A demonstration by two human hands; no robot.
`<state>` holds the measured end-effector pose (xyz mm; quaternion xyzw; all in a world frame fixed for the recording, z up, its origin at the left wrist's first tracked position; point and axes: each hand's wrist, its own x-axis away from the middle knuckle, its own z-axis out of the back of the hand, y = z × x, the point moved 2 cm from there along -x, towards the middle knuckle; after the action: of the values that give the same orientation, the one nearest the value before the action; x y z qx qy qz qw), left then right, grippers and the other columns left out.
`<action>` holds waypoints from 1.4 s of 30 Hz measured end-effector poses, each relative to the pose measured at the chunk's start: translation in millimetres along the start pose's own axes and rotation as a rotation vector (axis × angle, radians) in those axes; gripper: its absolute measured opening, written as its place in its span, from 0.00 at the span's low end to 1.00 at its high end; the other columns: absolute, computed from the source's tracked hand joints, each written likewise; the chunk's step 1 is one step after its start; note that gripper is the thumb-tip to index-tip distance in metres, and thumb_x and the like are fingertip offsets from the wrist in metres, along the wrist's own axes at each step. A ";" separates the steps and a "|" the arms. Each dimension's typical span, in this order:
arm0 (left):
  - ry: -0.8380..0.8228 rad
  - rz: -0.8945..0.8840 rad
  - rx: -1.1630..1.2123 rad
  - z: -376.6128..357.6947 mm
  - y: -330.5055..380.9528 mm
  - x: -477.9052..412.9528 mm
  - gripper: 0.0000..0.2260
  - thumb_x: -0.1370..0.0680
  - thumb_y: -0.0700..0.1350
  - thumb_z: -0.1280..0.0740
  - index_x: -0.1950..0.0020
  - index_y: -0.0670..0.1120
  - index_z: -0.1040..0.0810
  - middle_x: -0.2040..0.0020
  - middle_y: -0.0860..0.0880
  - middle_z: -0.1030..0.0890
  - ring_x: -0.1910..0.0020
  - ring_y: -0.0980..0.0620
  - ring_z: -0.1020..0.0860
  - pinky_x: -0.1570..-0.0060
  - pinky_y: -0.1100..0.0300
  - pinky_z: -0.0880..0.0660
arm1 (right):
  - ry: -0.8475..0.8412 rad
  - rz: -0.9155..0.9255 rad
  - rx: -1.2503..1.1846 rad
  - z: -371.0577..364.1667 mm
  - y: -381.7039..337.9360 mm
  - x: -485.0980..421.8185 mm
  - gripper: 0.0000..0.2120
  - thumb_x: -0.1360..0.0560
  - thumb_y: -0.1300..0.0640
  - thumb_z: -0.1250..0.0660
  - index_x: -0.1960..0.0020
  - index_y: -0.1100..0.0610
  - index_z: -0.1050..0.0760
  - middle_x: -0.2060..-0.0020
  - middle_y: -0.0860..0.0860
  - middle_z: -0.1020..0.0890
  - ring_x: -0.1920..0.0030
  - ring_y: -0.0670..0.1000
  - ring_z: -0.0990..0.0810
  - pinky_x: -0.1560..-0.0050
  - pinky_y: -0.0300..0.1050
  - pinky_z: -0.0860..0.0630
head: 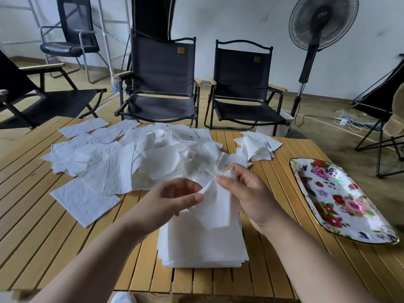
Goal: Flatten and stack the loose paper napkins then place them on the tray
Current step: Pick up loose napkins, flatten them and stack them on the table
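Napkin (215, 202) — one thin, white, crinkled sheet — hangs between both hands above the table (43, 237). The left hand (172, 200) pinches its upper left edge between thumb and fingertips. The right hand (247, 193) pinches a bunched corner just beside that, so the paper gathers into creases between the two grips. The sheet's lower edge drapes loose over the stack (203, 246), a squared pile of flat white sheets directly below, near the table's front edge.

Beyond the hands, a wide heap (122, 154) of embossed, rumpled napkins spreads over the far left and middle of the slatted wooden top, some sheets reaching its back edge. A smaller fanned cluster (258, 145) sits at the far right, apart from the heap.

The tray (341, 200) — oblong, glossy, flower-printed, with a gilt rim — lies at the right, well apart from the stack, with wooden slats showing between them. More slats show at the near left.
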<state>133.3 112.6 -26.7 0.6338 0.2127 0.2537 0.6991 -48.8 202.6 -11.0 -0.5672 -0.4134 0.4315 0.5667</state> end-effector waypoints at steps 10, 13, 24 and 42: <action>0.088 0.074 0.189 3.8 -4.1 -5.6 0.07 0.25 0.45 0.26 0.53 0.43 0.18 0.57 0.45 0.17 0.56 0.48 0.19 0.57 0.56 0.23 | -0.041 -0.122 0.016 10.0 3.1 -3.9 0.09 0.33 0.54 0.22 0.55 0.50 0.18 0.57 0.54 0.16 0.58 0.54 0.20 0.55 0.48 0.25; 0.024 0.187 0.116 6.3 -7.7 -2.3 0.08 0.26 0.47 0.26 0.51 0.43 0.16 0.57 0.42 0.16 0.58 0.49 0.19 0.61 0.58 0.24 | -0.128 -0.316 0.197 20.8 10.1 -0.3 0.11 0.31 0.53 0.20 0.55 0.57 0.18 0.64 0.55 0.22 0.68 0.48 0.25 0.62 0.41 0.25; -0.013 0.403 -0.503 3.9 -26.9 -6.1 0.08 0.22 0.48 0.29 0.58 0.45 0.18 0.68 0.49 0.18 0.69 0.52 0.22 0.70 0.63 0.28 | -0.219 -0.508 0.635 12.5 43.5 -1.6 0.07 0.20 0.51 0.33 0.50 0.56 0.23 0.70 0.49 0.20 0.69 0.47 0.21 0.69 0.40 0.28; -0.022 0.412 -0.489 7.6 -25.9 -4.8 0.08 0.22 0.50 0.29 0.51 0.46 0.19 0.61 0.45 0.14 0.66 0.50 0.18 0.70 0.63 0.30 | -0.289 -0.729 0.335 31.6 41.8 -7.1 0.11 0.26 0.60 0.25 0.47 0.61 0.21 0.68 0.51 0.21 0.77 0.43 0.36 0.78 0.35 0.39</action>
<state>136.4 102.0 -51.8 0.4795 0.0051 0.4269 0.7667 -82.0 204.1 -52.2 -0.2175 -0.5862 0.3394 0.7028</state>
